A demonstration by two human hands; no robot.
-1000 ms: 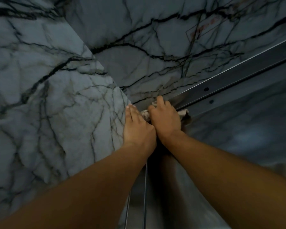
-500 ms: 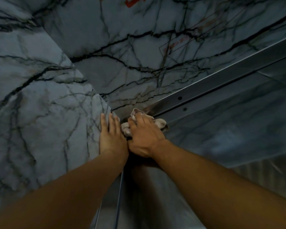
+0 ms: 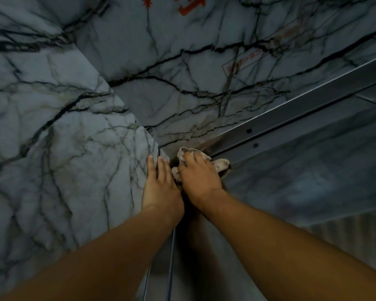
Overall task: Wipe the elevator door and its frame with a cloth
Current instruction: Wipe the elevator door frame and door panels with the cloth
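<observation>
I look up at the top left corner of the elevator opening. My right hand (image 3: 199,178) presses a crumpled light cloth (image 3: 220,165) into the corner where the metal top frame rail (image 3: 302,114) meets the left side. The cloth sticks out above and to the right of my fingers. My left hand (image 3: 160,184) lies flat, fingers together, on the edge of the marble side panel (image 3: 63,159), touching the right hand. The steel door surface (image 3: 302,181) spreads to the right below the rail.
Marble with dark veins (image 3: 193,72) covers the wall above the rail, with red lettering (image 3: 187,5) at the top edge. Narrow metal strips (image 3: 170,268) run down between my forearms. Two small holes (image 3: 249,131) mark the rail.
The view has swung, so both hands now sit lower and further left in frame. The right hand with the cloth stays in the corner; more cloth shows above the fingers.
</observation>
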